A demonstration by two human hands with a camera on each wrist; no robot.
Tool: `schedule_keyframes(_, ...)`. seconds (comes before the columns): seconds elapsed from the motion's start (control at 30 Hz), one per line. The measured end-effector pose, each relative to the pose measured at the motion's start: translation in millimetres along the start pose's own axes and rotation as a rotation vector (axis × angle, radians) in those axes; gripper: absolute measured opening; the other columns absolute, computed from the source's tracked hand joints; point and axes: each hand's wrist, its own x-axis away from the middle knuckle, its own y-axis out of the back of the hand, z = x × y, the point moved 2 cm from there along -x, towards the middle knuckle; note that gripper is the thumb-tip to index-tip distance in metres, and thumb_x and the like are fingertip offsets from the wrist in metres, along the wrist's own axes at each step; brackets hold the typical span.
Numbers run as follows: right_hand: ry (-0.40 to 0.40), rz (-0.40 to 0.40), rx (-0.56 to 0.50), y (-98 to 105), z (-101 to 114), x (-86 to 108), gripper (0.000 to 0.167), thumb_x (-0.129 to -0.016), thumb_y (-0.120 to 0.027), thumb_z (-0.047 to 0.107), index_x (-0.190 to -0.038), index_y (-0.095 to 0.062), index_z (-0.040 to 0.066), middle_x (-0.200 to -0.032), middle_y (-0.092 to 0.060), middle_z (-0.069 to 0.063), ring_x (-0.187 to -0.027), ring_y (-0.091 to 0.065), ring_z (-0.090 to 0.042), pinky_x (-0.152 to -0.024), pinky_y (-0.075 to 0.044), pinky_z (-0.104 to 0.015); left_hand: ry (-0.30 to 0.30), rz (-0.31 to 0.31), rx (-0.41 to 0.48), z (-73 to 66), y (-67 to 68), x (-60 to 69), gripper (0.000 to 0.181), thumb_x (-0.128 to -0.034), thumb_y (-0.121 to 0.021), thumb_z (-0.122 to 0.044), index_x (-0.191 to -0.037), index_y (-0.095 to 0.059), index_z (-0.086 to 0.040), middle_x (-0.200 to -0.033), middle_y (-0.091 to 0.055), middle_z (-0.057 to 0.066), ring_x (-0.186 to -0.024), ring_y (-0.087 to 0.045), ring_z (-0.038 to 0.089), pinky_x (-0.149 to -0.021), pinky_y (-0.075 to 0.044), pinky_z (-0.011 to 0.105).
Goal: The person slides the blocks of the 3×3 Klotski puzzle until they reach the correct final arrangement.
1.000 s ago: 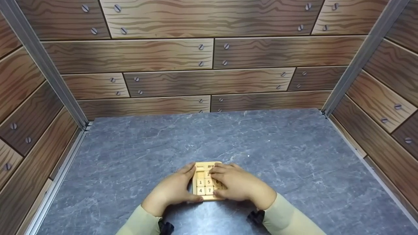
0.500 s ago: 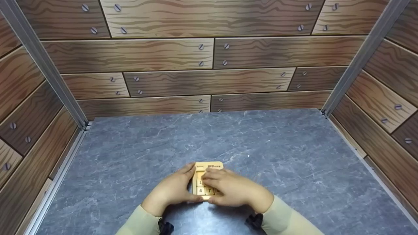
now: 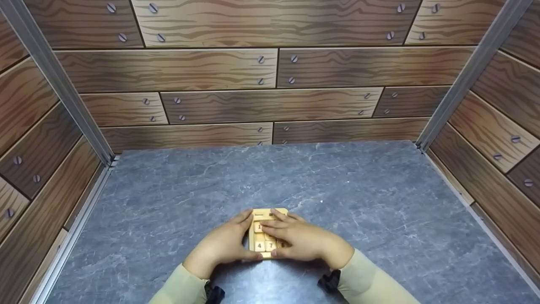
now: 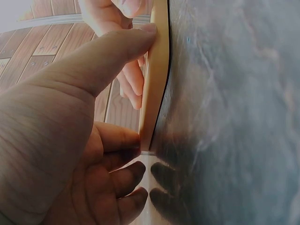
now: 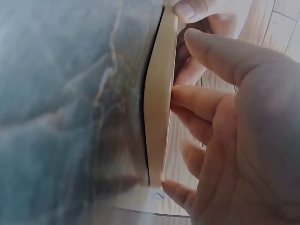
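Note:
A yellow number sliding puzzle (image 3: 265, 255) lies flat on the table, between both hands in the head view. My left hand (image 3: 223, 242) grips it, with the thumb on the near edge and a finger at the far left corner. My right hand (image 3: 308, 241) lies over its right side, with extended fingers touching the tiles and the thumb by the near edge. The 1 tile (image 3: 259, 227) sits at upper left, with a gap below it. Under that are the 4 tile (image 3: 259, 245) and the 7 tile (image 3: 271, 245). The right fingers hide several other tiles.
The puzzle rests on a grey marbled tabletop (image 3: 202, 181). Wood-print panels (image 3: 219, 69) stand at the back and both sides, with metal rails (image 3: 69, 88) at the corners. Dark bands show at both sleeve cuffs.
The 1 tile has slid up into the upper-left slot, leaving a gap below. My right hand has shifted left over the tiles and its fingers have spread. The left hand keeps its place.

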Motion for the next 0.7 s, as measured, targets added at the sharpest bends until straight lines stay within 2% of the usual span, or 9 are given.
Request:
schedule_keyframes(0.37,-0.001,0.004,0.012,-0.7,-2.4,-1.5,0.083,-0.109,-0.063,0.062,-0.179,-0.035,0.027,-0.189,-0.026,0.009,-0.180,-0.012,-0.030,-0.147,-0.010,-0.065,-0.003,-0.004,-0.008,0.2,0.8,-0.4,0.121,-0.0844,-0.095,-0.058,-0.174,-0.039,0.000,-0.186,-0.033,0.018,-0.167,-0.044,0.046,-0.136,-0.042,0.063)
schedule_keyframes(0.57,-0.051,0.004,-0.002,-0.2,-4.0,0.3,0.088,-0.108,-0.063,0.065,-0.180,-0.034,0.023,-0.190,-0.022,0.007,-0.180,-0.016,-0.031,-0.146,-0.012,-0.064,-0.002,-0.004,-0.007,-0.3,0.7,-0.4,0.122,-0.0841,-0.095,-0.058,-0.174,-0.038,0.001,-0.186,-0.034,0.019,-0.166,-0.045,0.046,-0.136,-0.042,0.063)
schedule_keyframes(0.7,-0.061,0.012,0.017,2.3,2.8,5.1,0.089,-0.107,-0.063,0.067,-0.179,-0.035,0.023,-0.190,-0.024,0.007,-0.179,-0.018,-0.028,-0.146,-0.015,-0.064,-0.004,-0.006,-0.006,-0.2,0.3,-0.5,0.122,-0.0836,-0.096,-0.059,-0.174,-0.039,0.000,-0.186,-0.034,0.019,-0.166,-0.045,0.047,-0.136,-0.042,0.063)
